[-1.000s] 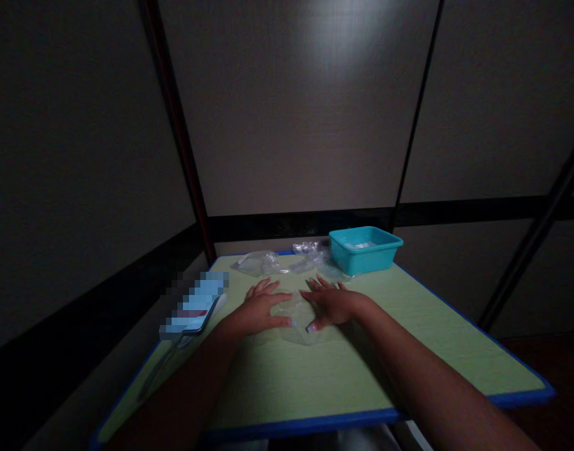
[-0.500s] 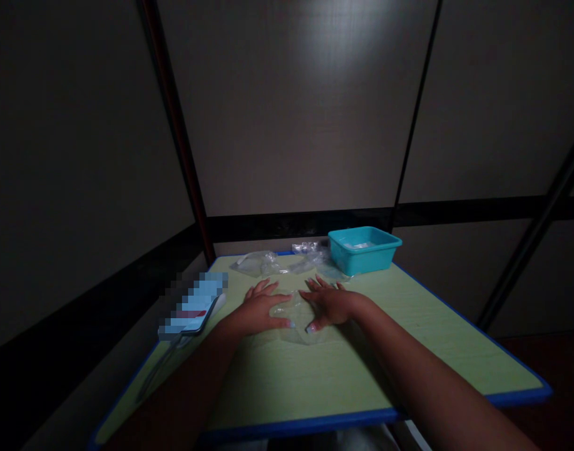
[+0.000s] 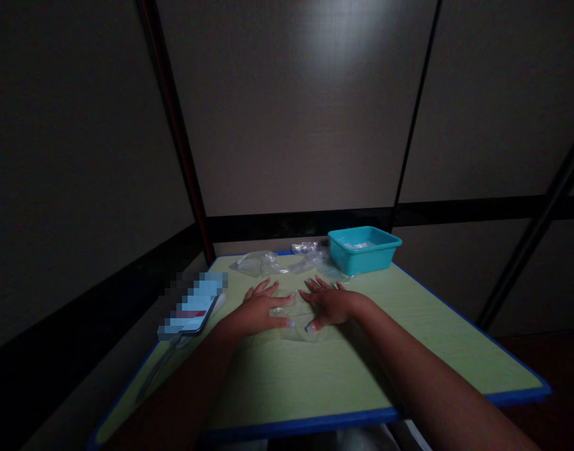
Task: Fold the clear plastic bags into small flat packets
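Observation:
A clear plastic bag (image 3: pixel 298 316) lies flat near the middle of the light green table (image 3: pixel 287 388). My left hand (image 3: pixel 261 310) rests on its left side with the fingers spread. On the right side, my right hand (image 3: pixel 328 305) also lies with spread fingers, pressed down on the plastic. The two thumbs point toward each other, with a small gap between them. Neither hand grips anything. Parts of the bag are hidden under both hands.
Crumpled clear plastic (image 3: pixel 261 263) lies along the table's back edge. A turquoise basket (image 3: pixel 369 257) with clear plastic inside stands at the back right. At the left edge are a phone (image 3: pixel 197 310), its picture blurred, and a cable (image 3: pixel 158 369).

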`<state>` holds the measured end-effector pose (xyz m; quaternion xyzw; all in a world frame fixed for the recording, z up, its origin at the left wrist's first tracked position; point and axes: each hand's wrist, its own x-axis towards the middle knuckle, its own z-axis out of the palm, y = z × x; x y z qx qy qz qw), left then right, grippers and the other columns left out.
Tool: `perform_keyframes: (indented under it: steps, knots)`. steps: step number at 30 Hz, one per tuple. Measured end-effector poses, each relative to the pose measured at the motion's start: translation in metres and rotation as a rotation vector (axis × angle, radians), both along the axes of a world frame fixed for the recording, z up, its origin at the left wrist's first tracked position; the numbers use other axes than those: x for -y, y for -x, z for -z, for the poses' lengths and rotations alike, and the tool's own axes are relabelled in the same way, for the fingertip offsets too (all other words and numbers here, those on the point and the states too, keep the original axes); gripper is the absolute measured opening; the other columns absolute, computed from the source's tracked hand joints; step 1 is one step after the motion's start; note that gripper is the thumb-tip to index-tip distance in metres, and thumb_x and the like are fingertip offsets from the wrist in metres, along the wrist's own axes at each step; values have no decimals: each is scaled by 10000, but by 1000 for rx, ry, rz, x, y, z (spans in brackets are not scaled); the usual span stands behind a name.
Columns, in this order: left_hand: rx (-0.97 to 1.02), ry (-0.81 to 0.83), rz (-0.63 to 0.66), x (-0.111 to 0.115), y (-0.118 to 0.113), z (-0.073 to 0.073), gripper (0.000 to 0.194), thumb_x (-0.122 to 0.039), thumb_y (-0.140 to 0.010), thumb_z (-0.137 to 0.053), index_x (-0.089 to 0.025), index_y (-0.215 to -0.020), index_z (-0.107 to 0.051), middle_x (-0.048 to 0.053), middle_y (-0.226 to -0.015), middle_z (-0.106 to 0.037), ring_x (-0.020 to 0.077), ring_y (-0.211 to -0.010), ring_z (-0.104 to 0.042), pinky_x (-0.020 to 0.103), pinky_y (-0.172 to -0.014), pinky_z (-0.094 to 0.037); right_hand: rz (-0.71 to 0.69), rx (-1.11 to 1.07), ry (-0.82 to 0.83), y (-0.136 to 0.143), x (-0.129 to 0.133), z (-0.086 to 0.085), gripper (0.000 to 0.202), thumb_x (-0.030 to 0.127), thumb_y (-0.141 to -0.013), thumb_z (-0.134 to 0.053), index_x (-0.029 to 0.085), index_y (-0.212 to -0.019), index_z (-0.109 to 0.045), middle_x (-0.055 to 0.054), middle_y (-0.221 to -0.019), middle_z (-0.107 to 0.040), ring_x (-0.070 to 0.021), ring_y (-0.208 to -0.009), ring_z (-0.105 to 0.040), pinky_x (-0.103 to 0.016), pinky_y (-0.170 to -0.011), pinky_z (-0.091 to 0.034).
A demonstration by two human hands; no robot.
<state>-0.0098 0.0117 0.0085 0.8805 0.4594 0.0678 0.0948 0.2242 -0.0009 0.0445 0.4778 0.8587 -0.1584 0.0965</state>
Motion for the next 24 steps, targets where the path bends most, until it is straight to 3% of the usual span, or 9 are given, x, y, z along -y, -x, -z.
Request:
perform_keyframes:
  steps: [17, 24]
  knots:
    - [30, -19, 8, -2, 0, 1, 718, -701, -694, -463, -382, -1321, -323, 52, -1453, -222, 295, -1332, -130, 483, -1035, -142, 15, -4, 27, 1, 3, -4, 974, 627, -635, -555, 267, -1404, -78, -108, -1467, 75, -340, -1313, 129, -678, -935, -27]
    - [47, -69, -24, -4, -1, 5, 621, -632, -766, -438, -355, -1315, -354, 63, -1437, -265, 289, -1316, -182, 476, -1031, -166, 15, -16, 35, 1, 4, -6, 975, 623, -635, -560, 253, -1404, -90, -120, -1465, 68, -337, -1317, 114, -673, -939, -21]
